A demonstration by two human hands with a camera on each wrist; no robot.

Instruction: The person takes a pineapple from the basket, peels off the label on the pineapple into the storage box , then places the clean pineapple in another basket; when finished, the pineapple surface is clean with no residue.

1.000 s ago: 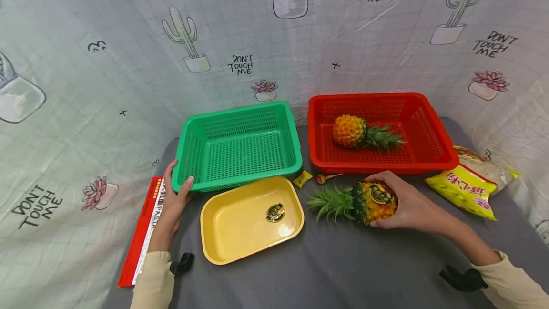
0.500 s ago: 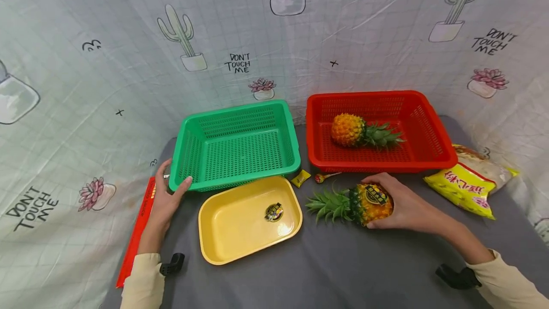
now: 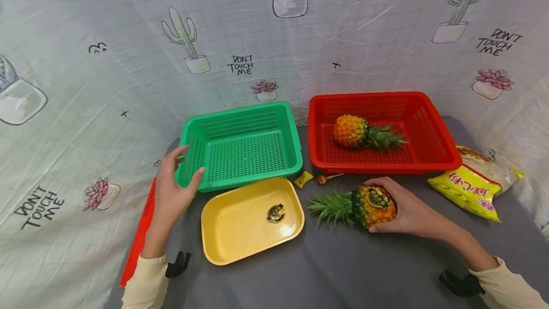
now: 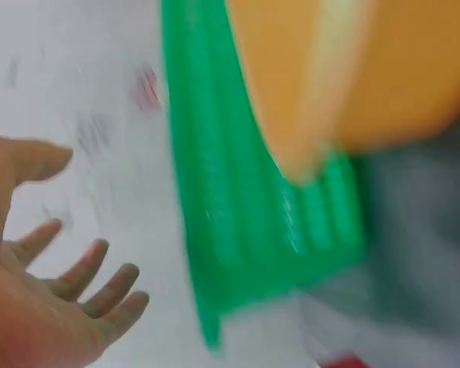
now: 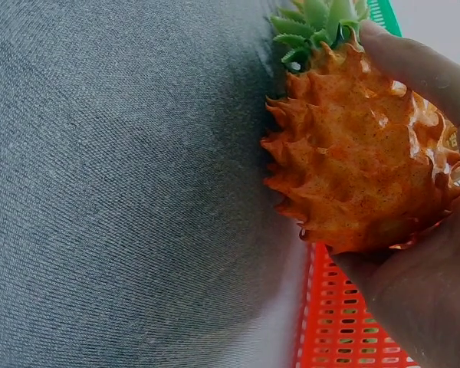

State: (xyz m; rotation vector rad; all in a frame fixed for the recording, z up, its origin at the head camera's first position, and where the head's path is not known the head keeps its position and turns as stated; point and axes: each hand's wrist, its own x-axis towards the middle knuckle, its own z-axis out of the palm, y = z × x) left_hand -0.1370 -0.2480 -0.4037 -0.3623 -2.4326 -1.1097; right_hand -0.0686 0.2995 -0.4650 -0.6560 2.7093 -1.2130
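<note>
My right hand (image 3: 413,213) grips a pineapple (image 3: 370,210) by its fruit end, the leafy crown pointing left. In the right wrist view the thumb lies along one side of the spiky orange fruit (image 5: 353,153) and the other fingers are mostly hidden. My left hand (image 3: 173,192) is raised beside the left end of a green basket (image 3: 240,159), fingers spread and holding nothing. Apart from the hand in the left wrist view, the basket (image 4: 238,215) looks blurred. A second pineapple (image 3: 349,131) lies in the red basket (image 3: 381,168) behind my right hand.
A yellow tray (image 3: 236,228) with a black-and-gold sticker sits in front of the green basket. Near it lie a yellow-wrapped candy (image 3: 303,180) and a lollipop (image 3: 327,179). Bagged food (image 3: 467,187) lies at right, a red packet (image 3: 140,240) at left. A patterned curtain (image 3: 240,23) hangs behind.
My left hand has let go of the green basket's left corner and lifted away from it. My right hand keeps its hold on the pineapple, which stays in nearly the same place.
</note>
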